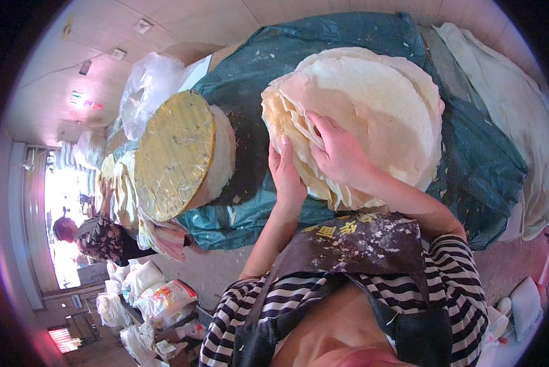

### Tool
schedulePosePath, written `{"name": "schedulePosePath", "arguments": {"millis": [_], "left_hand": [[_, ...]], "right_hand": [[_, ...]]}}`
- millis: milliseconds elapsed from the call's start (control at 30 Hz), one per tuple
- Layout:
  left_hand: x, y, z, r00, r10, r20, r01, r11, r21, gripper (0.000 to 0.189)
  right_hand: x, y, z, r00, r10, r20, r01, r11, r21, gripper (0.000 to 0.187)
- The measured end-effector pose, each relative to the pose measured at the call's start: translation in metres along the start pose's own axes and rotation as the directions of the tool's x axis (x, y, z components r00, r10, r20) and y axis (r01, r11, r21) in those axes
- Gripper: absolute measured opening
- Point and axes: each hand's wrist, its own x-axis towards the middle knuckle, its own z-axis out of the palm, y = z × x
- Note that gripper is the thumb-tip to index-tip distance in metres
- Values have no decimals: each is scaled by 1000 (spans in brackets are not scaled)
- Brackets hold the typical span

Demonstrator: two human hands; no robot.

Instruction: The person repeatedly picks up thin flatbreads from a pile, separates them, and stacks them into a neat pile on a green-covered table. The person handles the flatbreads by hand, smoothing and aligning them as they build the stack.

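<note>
A stack of large, thin, round flatbreads [371,101] lies on a dark green plastic sheet [476,160] in front of me. My left hand [287,172] is at the stack's near left edge, its thumb on top of the layered edges and its fingers partly hidden. Further right, my right hand [341,149] pinches the lifted edge of one or more sheets between thumb and fingers; how many cannot be told. The edges near both hands are ruffled and folded. To the left, a round board covered in yellowish tape [173,156] leans tilted against another pale stack [219,156].
Clear plastic bags [146,91] stand behind the round board. A pale cloth [508,105] is draped at the right. At the far left another person [105,238] reaches toward more pale sheets [125,183]. Filled bags [164,298] are piled at the lower left.
</note>
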Motion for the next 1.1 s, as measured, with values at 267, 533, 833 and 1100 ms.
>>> {"name": "schedulePosePath", "arguments": {"millis": [267,533,833,1100], "left_hand": [[6,-8,-9,985,-147,86,149,989,-15,44],[1,16,-18,984,-179,-12,179,978,104,41],[37,17,-99,921,-338,-196,307,936,-173,31],[5,0,-89,936,-299,-186,261,944,-202,38]], "right_hand": [[-11,-11,-8,997,77,-32,-79,996,-48,54],[-5,59,-23,954,292,75,-301,934,193,46],[3,32,-134,834,543,94,-401,480,781,46],[-16,0,-297,833,246,-496,-75,937,340,46]]}}
